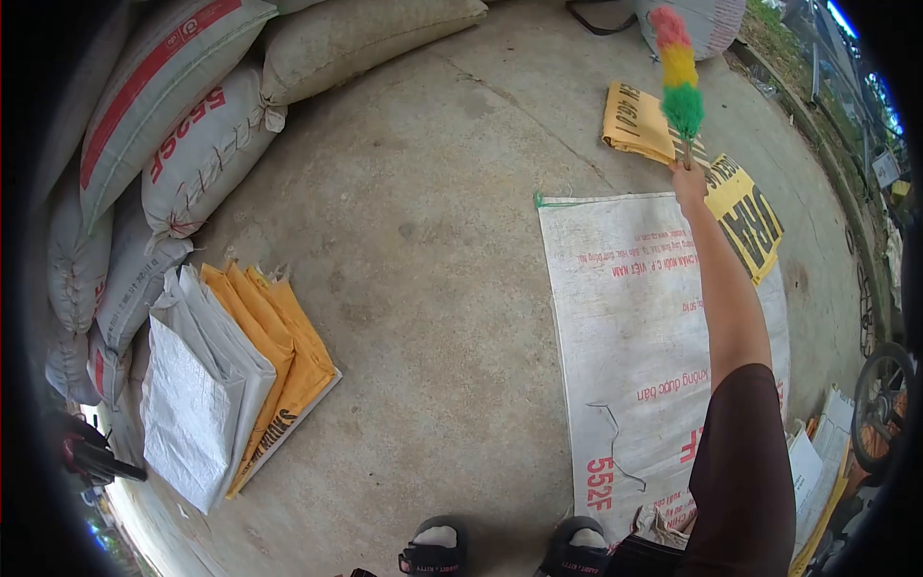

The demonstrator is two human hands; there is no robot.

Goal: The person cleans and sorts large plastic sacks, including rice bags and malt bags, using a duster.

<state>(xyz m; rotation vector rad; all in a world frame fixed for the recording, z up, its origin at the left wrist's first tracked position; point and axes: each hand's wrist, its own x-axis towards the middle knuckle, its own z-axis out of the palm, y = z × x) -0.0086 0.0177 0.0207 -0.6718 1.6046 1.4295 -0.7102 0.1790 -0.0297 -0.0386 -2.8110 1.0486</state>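
My right hand point(688, 185) is stretched far forward, its fingers wrapped round the handle of a fluffy duster point(681, 82) coloured pink, yellow and green. The duster's head points up and away from me. Beneath my forearm a white woven sack point(615, 317) with red print lies flat on the concrete, partly hidden by the arm. Close to the hand are a folded yellow sack point(636, 120) and another yellow sack point(745, 216) with large black letters, which overlaps the white one. My left hand is out of view.
Folded white sacks point(197, 404) and yellow sacks point(288, 337) form a pile at the left. Behind them, filled sacks point(207, 144) are stacked high. More sheets point(817, 471) and a wheel point(883, 409) are at the right edge. My sandalled feet point(435, 548) stand at the bottom.
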